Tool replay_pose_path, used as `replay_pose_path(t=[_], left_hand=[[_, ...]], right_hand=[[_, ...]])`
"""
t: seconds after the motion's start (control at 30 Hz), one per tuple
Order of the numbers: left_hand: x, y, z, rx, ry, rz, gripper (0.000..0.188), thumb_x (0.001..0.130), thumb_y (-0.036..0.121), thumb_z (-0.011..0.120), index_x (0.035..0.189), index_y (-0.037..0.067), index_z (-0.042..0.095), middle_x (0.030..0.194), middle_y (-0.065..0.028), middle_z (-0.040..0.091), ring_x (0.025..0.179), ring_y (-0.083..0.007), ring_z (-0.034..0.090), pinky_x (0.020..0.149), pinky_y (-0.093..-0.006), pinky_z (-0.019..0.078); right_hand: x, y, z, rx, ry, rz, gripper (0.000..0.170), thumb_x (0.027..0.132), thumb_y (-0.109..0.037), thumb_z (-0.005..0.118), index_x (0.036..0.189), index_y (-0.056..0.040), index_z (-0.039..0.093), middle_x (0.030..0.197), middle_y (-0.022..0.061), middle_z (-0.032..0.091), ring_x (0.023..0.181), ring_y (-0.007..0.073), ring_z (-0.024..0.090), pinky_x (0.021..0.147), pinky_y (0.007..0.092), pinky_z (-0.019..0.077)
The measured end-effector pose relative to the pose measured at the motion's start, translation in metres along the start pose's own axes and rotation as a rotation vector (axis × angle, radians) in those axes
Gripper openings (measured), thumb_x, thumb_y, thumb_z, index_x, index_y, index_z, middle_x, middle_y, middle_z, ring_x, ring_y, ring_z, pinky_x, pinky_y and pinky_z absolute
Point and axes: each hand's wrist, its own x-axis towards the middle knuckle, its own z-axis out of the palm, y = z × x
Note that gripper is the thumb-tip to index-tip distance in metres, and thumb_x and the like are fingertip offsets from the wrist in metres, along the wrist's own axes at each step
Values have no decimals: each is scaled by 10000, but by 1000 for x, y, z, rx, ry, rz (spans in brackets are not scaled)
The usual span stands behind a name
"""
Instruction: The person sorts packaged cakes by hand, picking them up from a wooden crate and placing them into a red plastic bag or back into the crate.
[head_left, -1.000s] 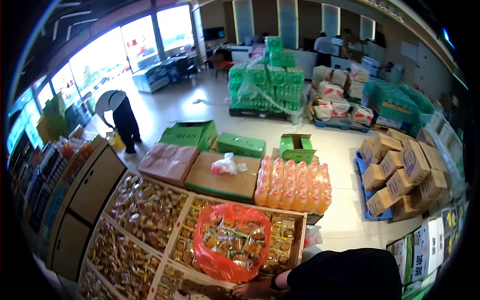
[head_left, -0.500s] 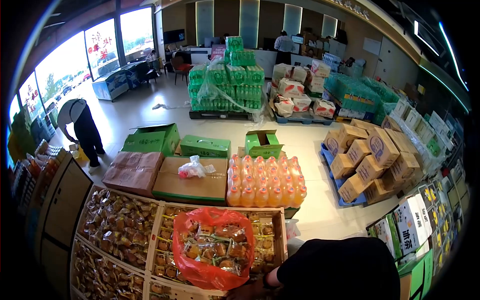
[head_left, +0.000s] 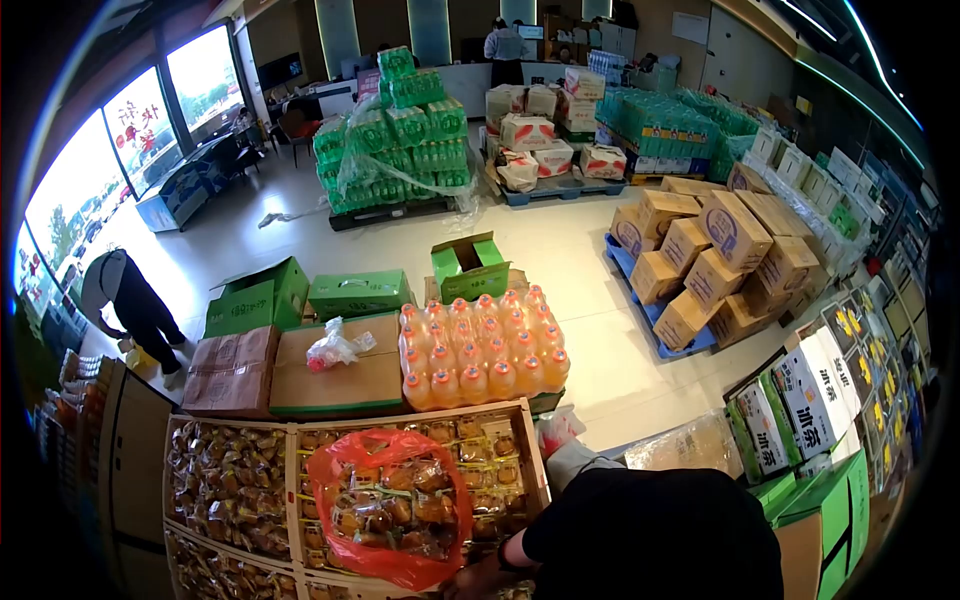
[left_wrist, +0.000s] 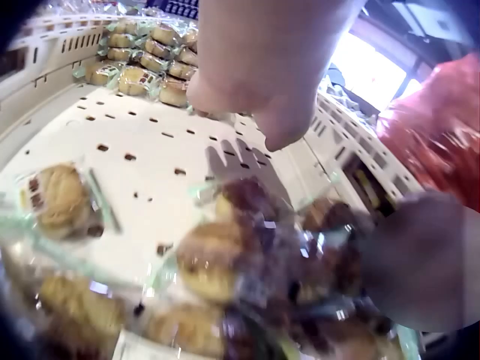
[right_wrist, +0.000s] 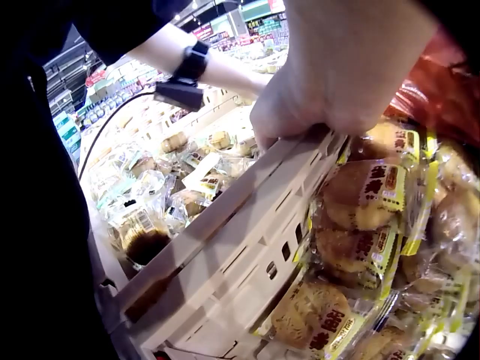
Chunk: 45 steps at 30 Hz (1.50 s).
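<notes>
My right hand [right_wrist: 322, 90] grips the rim of a pale plastic crate [right_wrist: 225, 232], fingers curled over its top edge. To its right lie plastic-wrapped cakes [right_wrist: 364, 195] and part of a red plastic bag [right_wrist: 442, 82]. In the head view that open red bag [head_left: 335, 490], filled with wrapped cakes, sits in a crate. My left hand [left_wrist: 262, 75] reaches down over the perforated floor of a white crate [left_wrist: 112, 135], its shadow showing spread fingers. Wrapped cakes are stacked at the far end [left_wrist: 139, 79], and more lie close below [left_wrist: 210, 262]. A blurred rounded shape covers the lower right of that view.
Beyond the crates stand a pack of orange drink bottles [head_left: 480, 350], a brown carton [head_left: 335, 380] and green boxes [head_left: 360, 292]. Cartons are piled on a blue pallet [head_left: 685, 345] at right. A person [head_left: 140, 310] bends over at left.
The head view has swung right and the scene has shifted left. My right arm stays by the red bag at the lower edge. The left hand has dropped out of the head view.
</notes>
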Motion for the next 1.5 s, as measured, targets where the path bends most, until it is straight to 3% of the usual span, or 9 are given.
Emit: replay_pose_path(t=[0.5,0.97,1.0,1.17,1.2,1.23,1.33,1.43,1.5], left_hand=[[-99,59,-21,-264,143,78,361,769,299,639,974,2,640,934,-219,634,827,-332,617,721,-411,494],[-185,64,-22,-436,257,-108,361,767,288,647,994,6,634,951,-211,633,833,-324,614,729,-406,492],[-197,62,-21,-459,267,-141,361,767,287,648,995,7,634,952,-210,633,834,-323,614,730,-405,492],[-245,87,-28,-438,369,-349,431,828,309,583,1140,13,566,1117,-218,562,1033,-350,516,919,-442,390],[-239,122,-30,-1002,294,-601,417,832,164,542,1220,42,447,959,-150,514,887,-256,560,824,-386,464],[-244,155,-58,-939,183,-605,458,878,140,472,1311,47,354,945,-142,487,862,-231,542,835,-385,464],[-248,142,-47,-1054,261,-517,424,857,107,568,1243,3,429,767,-27,457,653,-112,489,629,-264,466],[-255,176,-80,-976,326,-481,393,866,114,587,1188,-71,458,605,21,343,515,-76,354,482,-260,358],[-263,166,-89,-967,323,-454,186,886,128,561,960,-41,538,554,30,356,474,-61,327,443,-250,318]], right_hand=[[19,-29,1,-10,-126,-144,103,898,-144,477,876,-52,516,848,92,505,761,204,468,723,369,390],[26,1,-2,26,-441,-236,97,906,-135,479,882,-47,514,821,79,501,681,190,456,657,371,390],[-41,-74,-46,392,-278,-107,67,877,-109,503,859,-44,509,756,46,471,578,188,367,586,397,322],[-28,-81,-45,280,-181,93,461,874,-296,531,1222,-18,415,775,92,539,593,183,464,545,353,366],[-44,-101,-57,229,-178,116,584,872,-336,527,1309,3,339,790,109,567,613,189,507,532,333,378],[-47,-110,-63,159,-181,122,639,871,-368,523,1329,19,302,801,113,574,652,181,535,556,328,400],[-18,-88,-52,74,-226,82,379,872,-396,532,884,-17,544,858,85,569,741,177,547,662,325,423],[-26,-110,-70,255,-200,-18,395,866,-398,568,1002,-29,536,912,84,573,832,173,532,723,310,420],[-41,-139,-87,281,-169,-69,367,844,-358,616,975,-24,542,898,79,583,814,153,538,703,303,428]])
